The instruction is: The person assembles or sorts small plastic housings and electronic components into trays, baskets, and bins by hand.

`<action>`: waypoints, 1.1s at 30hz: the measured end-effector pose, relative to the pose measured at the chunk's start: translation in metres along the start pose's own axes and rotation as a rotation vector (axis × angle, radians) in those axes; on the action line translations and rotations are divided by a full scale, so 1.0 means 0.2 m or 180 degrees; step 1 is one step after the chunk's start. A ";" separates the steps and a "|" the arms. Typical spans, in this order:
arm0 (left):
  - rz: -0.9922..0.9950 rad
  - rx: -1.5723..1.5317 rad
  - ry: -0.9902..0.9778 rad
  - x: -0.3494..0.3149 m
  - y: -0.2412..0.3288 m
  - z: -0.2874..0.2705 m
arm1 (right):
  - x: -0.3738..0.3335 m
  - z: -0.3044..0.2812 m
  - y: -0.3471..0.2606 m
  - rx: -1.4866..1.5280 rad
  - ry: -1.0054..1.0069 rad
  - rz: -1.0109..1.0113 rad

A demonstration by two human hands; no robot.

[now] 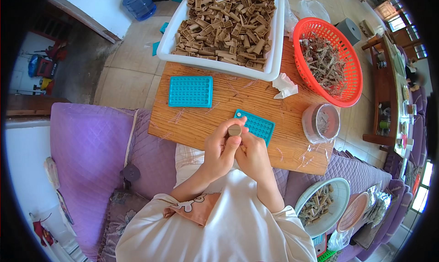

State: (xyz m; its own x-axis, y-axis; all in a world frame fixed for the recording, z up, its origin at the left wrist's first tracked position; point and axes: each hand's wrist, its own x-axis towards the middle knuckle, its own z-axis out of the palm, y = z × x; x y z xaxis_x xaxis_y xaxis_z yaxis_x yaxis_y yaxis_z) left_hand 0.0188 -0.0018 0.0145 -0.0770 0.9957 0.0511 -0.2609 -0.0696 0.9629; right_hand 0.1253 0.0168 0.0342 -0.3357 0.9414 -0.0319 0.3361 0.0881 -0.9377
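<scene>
A small brown cylinder is held upright in front of me, its round end showing a seam across the middle, like two half-round pieces set together. My left hand pinches it between thumb and fingers. My right hand closes around its other side, with some fingers hidden behind it. Just beyond the hands lies a teal tray with round holes, partly covered by my fingers; a small pale disc sits at its corner. Another teal tray rests farther left on the wooden table.
At the back stands a white bin heaped with brown half-round pieces. A red basket of dry stalks, crumpled paper and a clear plastic tub are on the right. Beside me on the purple sofa is a pale basin of pieces.
</scene>
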 end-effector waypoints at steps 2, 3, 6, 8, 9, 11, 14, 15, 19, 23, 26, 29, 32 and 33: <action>0.0196 0.0004 -0.0070 0.00 -0.03 0.00 | -0.02 0.02 0.03 -0.0216 0.0032 -0.0204; 0.0401 0.0010 -0.0130 0.00 -0.05 0.01 | -0.03 0.03 0.04 -0.0218 0.0044 -0.0194; 0.0287 -0.0239 -0.0163 0.01 -0.07 0.03 | -0.04 0.05 0.07 -0.0170 0.0227 -0.0204; 0.0032 -0.0457 -0.0133 0.01 -0.07 0.04 | -0.04 0.06 0.08 -0.0053 0.0363 -0.0142; -0.0219 -0.0667 -0.0084 0.02 -0.07 0.04 | -0.04 0.05 0.08 -0.0057 0.0389 -0.0134; -0.0370 -0.0886 -0.0295 0.04 -0.11 0.03 | -0.04 0.03 0.10 0.0143 0.0249 0.0114; -0.0748 -0.1369 -0.0749 0.08 -0.09 0.01 | -0.06 -0.02 0.17 0.0679 0.0062 0.0251; -0.1000 -0.1258 -0.0882 0.09 -0.08 0.01 | -0.08 -0.06 0.18 0.0738 -0.0161 0.0408; -0.1355 -0.1542 -0.1108 0.07 -0.11 0.02 | -0.11 -0.17 0.19 0.0830 -0.0434 0.0658; -0.1242 -0.1957 -0.0780 0.09 -0.13 0.03 | -0.12 -0.40 0.25 0.0588 -0.0135 0.0346; -0.1286 -0.2159 -0.0581 0.11 -0.12 0.00 | -0.10 -0.68 0.38 -0.0631 0.1283 0.0833; -0.1396 -0.2288 -0.0624 0.11 -0.12 -0.02 | -0.04 -0.95 0.57 -0.2462 0.1681 0.0562; -0.1522 -0.2327 -0.0678 0.10 -0.13 0.00 | 0.01 -1.07 0.74 -0.3078 0.1384 0.0637; -0.1564 -0.2337 -0.0728 0.09 -0.13 0.00 | 0.02 -1.08 0.78 -0.3076 0.1389 0.0636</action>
State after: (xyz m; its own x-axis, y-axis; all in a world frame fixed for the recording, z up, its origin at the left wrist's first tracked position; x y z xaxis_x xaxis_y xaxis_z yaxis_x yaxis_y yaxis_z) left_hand 0.0245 0.0186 -0.0098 0.3770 0.9058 -0.1935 -0.7668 0.4224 0.4833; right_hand 0.3662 0.1048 -0.0372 0.0805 0.9852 0.1512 0.9666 -0.0402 -0.2530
